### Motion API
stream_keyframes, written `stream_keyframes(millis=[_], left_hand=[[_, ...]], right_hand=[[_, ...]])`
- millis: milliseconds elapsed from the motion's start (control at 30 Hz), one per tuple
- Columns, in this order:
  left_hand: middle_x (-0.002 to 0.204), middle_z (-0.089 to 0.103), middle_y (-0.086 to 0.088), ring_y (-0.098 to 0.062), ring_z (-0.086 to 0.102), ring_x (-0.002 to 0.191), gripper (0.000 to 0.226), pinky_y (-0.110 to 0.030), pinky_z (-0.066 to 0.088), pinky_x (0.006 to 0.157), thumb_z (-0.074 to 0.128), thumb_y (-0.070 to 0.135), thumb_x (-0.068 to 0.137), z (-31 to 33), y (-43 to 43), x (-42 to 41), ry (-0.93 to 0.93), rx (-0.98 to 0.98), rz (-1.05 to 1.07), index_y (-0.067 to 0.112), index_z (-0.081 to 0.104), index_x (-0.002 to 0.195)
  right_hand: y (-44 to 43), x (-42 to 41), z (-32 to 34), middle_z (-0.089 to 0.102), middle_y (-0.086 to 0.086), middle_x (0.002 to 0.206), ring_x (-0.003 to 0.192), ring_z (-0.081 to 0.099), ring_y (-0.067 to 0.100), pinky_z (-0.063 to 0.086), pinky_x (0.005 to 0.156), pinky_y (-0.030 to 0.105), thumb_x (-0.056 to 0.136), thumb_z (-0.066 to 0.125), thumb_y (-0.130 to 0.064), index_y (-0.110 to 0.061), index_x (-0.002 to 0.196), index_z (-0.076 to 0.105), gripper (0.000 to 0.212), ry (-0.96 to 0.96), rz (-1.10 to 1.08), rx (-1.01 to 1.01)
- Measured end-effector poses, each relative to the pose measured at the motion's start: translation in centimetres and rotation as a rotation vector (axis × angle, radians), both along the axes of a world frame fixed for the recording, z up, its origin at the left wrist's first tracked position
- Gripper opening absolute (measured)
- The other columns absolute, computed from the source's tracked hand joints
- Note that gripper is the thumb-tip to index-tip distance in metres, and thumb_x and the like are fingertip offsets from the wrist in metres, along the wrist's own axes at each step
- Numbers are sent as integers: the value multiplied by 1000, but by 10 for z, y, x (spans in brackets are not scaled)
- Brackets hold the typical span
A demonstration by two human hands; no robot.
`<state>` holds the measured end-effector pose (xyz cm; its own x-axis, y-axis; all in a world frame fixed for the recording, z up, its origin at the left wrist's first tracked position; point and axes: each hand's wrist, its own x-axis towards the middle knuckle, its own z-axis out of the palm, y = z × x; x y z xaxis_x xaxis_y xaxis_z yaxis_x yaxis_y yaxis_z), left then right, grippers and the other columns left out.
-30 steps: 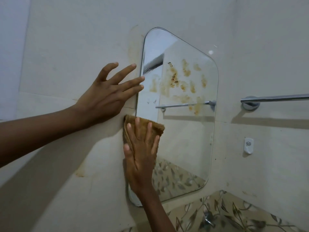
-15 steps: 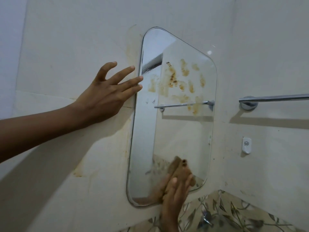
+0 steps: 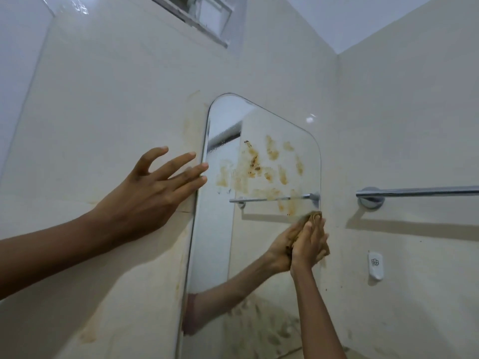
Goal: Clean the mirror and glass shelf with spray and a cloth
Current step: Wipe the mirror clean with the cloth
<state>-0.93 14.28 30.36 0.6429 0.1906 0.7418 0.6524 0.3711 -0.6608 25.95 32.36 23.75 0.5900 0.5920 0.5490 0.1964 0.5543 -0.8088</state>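
A frameless mirror [image 3: 215, 229] with rounded corners hangs on the cream tiled wall. Brown smears [image 3: 259, 167] cover its upper half. My right hand [image 3: 309, 242] presses a brown cloth [image 3: 315, 216] flat against the mirror's right edge, just below the smears, with the fingers straight. My left hand [image 3: 153, 193] rests on the wall to the left of the mirror, fingers spread, fingertips at the mirror's left edge. The mirror reflects my right hand and forearm. No spray bottle or glass shelf is in view.
A chrome towel bar [image 3: 420, 191] is fixed to the wall right of the mirror, with a small white wall hook [image 3: 375, 265] below it. Brownish stains [image 3: 191, 125] mark the wall beside the mirror's left edge. A window [image 3: 207, 14] sits high on the wall.
My right hand has swept the cloth from the mirror's left edge down to its bottom, then up to the right edge. The view has tilted upward. My left hand stays on the wall.
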Motion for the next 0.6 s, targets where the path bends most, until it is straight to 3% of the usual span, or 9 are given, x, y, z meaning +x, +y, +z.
stream_keyframes(millis=[333, 467, 600], left_hand=[[145, 42, -8, -31, 35, 136, 53, -48, 13, 108, 19, 7, 89, 0, -5, 2, 5, 29, 39, 14, 48, 133], [155, 22, -8, -32, 26, 140, 63, -48, 14, 108, 25, 2, 83, 0, -8, 5, -45, 49, -25, 22, 31, 143], [155, 22, -8, -27, 23, 140, 69, -46, 15, 108, 27, 3, 80, 3, -12, 7, -158, 37, -191, 21, 20, 146]], right_hand=[[-45, -70, 95, 3, -8, 160, 147, -7, 12, -9, 118, 42, 100, 25, -40, -38, 147, 13, 48, -315, 75, 281], [-78, -108, 102, 3, -13, 159, 147, -9, 10, -13, 116, 42, 99, 25, -40, -40, 145, 16, 47, -470, 115, 458], [-105, -136, 94, 4, -12, 159, 146, -11, 8, -17, 115, 36, 92, 18, -45, -39, 146, 17, 55, -594, 176, 552]])
